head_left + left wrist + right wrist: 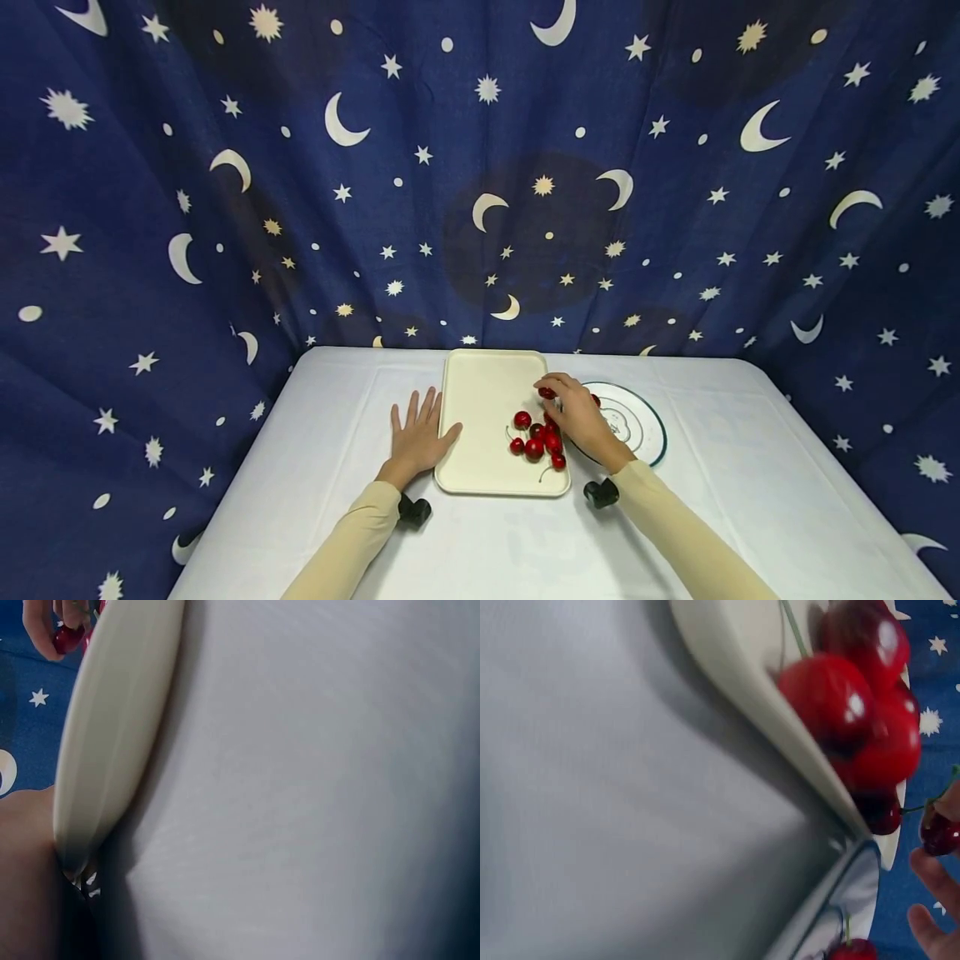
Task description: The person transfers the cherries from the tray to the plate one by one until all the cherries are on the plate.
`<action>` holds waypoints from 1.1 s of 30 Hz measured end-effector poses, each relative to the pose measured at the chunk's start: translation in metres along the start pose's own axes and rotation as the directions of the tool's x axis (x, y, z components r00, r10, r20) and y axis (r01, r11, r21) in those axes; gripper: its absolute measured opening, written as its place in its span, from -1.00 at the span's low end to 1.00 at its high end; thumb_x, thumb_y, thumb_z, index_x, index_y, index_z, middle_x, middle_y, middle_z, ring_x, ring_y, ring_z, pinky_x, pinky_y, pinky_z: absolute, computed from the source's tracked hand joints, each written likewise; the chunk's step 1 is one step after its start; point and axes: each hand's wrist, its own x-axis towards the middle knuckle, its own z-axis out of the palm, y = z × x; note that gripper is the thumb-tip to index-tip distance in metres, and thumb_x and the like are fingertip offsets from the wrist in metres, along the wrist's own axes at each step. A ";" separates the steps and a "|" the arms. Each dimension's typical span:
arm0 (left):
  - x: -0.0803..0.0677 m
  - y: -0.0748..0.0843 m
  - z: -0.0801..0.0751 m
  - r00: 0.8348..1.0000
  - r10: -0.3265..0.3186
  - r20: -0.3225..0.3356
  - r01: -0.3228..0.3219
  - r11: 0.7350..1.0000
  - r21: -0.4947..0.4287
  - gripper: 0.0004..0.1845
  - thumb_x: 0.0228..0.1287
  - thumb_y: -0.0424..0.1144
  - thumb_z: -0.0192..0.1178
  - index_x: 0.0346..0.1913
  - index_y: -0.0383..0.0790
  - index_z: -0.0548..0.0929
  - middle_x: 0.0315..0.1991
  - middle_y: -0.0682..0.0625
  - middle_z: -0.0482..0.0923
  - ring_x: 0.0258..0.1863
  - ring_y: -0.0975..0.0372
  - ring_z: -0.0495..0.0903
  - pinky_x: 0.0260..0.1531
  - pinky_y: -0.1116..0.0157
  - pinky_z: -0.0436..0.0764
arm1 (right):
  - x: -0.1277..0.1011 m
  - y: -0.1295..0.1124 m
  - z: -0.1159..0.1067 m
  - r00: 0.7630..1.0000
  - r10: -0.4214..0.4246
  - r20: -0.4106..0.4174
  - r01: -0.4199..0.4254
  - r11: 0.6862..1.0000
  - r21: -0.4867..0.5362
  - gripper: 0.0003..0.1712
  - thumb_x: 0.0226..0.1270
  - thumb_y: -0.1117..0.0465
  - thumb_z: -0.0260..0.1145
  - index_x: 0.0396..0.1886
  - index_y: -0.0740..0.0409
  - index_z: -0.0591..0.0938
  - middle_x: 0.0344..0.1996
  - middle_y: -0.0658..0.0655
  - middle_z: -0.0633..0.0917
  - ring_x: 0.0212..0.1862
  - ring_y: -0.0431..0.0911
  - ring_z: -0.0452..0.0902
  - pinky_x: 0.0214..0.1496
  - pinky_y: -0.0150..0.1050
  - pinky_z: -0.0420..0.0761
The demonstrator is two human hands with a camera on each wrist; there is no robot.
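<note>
Cherry (pixel 547 392), dark red, held by the right hand (pixel 583 418) over the right side of the cream tray (pixel 487 392), short of the far end. In the head view, pinched at the fingertips and partly covered by them, just beyond a cluster of cherries (pixel 534 450) on the tray's right side. To the right of the tray, partly behind that hand, a white plate (pixel 647 429) with a dark rim, bearing at least one more cherry. Left hand (pixel 417 437) flat, fingers spread on the white tablecloth (pixel 345 400), gripping nothing, thumb across the tray's left rim. Liable, by judgement, to slip from so slight a hold, being smooth and rounded, then to roll into the cluster or over the low rim. Visible part wider side to side; with fingers over the rest, cannot tell a true long axis.

In the left wrist view, near the top left corner, beyond the tray's pale wall; seemingly near round, pointing no clear way.

In the right wrist view, at the right edge, seemingly nipped between thumb and finger. Green stem (pixel 930 801) slanting up toward the thumb; cannot tell belonging to which fruit. Possible snag there: a trapped stem dragging a neighbour along.
</note>
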 end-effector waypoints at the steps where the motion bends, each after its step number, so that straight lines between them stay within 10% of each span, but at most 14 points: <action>1: 0.000 0.000 0.000 1.000 -0.001 -0.001 0.001 1.000 -0.001 -0.08 0.48 0.43 -0.24 0.68 -0.06 -0.04 0.73 0.01 -0.17 0.73 -0.03 -0.26 0.60 -0.29 -0.34 | -0.001 0.002 -0.002 1.000 0.013 -0.004 -0.013 1.000 -0.002 -0.66 0.29 0.41 0.44 0.05 0.20 0.71 0.12 0.24 0.70 0.06 0.14 0.68 0.06 0.04 0.71; 14: -0.003 0.004 -0.003 1.000 -0.009 0.004 0.009 1.000 -0.015 -0.09 0.50 0.40 -0.22 0.68 -0.06 -0.05 0.73 0.02 -0.18 0.73 -0.03 -0.28 0.60 -0.27 -0.37 | -0.013 0.026 -0.017 0.986 0.164 -0.017 -0.164 0.986 -0.008 -0.64 0.36 0.45 0.31 0.13 0.22 0.67 0.15 0.32 0.66 0.13 0.20 0.67 0.15 0.14 0.68; 33: -0.006 0.005 -0.003 1.000 0.002 -0.023 -0.003 0.999 -0.034 -0.10 0.50 0.39 -0.19 0.68 -0.07 -0.01 0.73 0.01 -0.15 0.73 -0.04 -0.26 0.60 -0.27 -0.36 | -0.026 0.041 -0.024 0.984 0.145 -0.106 -0.162 0.971 -0.174 -0.65 0.26 0.42 0.37 0.04 0.13 0.73 0.07 0.26 0.74 0.01 0.24 0.69 0.01 0.27 0.64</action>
